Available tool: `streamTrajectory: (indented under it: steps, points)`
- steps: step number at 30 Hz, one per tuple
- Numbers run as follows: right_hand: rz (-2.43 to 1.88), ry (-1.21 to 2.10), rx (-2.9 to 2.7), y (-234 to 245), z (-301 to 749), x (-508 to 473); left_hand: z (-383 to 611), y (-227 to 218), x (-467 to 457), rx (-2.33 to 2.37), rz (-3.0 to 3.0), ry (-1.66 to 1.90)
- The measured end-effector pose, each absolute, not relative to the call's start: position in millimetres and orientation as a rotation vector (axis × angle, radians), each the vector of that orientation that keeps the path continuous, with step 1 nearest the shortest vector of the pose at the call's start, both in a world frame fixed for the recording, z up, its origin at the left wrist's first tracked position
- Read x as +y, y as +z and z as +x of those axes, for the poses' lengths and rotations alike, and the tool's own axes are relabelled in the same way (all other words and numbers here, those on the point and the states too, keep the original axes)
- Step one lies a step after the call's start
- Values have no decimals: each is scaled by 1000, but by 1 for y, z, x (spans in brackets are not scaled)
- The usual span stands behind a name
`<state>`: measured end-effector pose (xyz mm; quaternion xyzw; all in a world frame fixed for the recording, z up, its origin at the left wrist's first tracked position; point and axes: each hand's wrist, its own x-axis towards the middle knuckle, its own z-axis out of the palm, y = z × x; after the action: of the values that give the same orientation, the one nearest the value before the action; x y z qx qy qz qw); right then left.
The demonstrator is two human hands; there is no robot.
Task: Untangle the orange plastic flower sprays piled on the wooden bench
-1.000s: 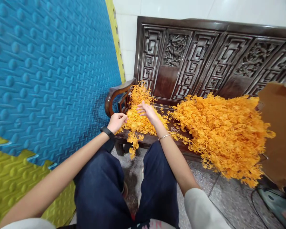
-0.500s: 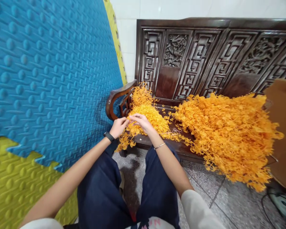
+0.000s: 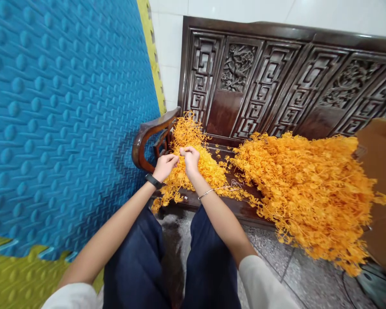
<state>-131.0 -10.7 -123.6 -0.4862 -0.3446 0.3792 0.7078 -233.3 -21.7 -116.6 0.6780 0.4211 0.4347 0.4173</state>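
Observation:
My left hand [image 3: 165, 166] and my right hand [image 3: 190, 159] meet fingertip to fingertip over a small heap of orange plastic sprigs [image 3: 197, 165] at the left end of a carved dark wooden bench [image 3: 244, 86]. Both hands pinch a sprig from that heap between them. A black band sits on my left wrist, a thin bracelet on my right. A much larger pile of orange plastic sprigs [image 3: 312, 189] covers the bench seat to the right and hangs over its front edge.
A blue studded foam mat [image 3: 64, 116] stands upright at the left, with yellow mat pieces [image 3: 16, 279] below it. A brown cardboard box [image 3: 381, 171] is at the right edge. My knees in dark trousers [image 3: 167, 266] are close to the bench over a speckled floor.
Both hands came together on a sprig at the small heap and lifted slightly toward the bench back. The camera view shifted a little.

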Motion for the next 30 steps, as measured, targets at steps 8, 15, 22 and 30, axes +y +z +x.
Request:
streamTrajectory:
  steps: [8,15,22,30]
  points:
    - [-1325,757,-629,-117,-92,7,-228,-122,-44,1012,1508,945]
    - [-1517,645,-926,-125,-36,39,-252,-119,-72,908,1364,666]
    - [-1506,467,-1225,-139,-36,49,-260,-120,-55,815,1132,539]
    - [-1144,684,-1595,-120,-63,-4,-264,-129,-44,836,923,564]
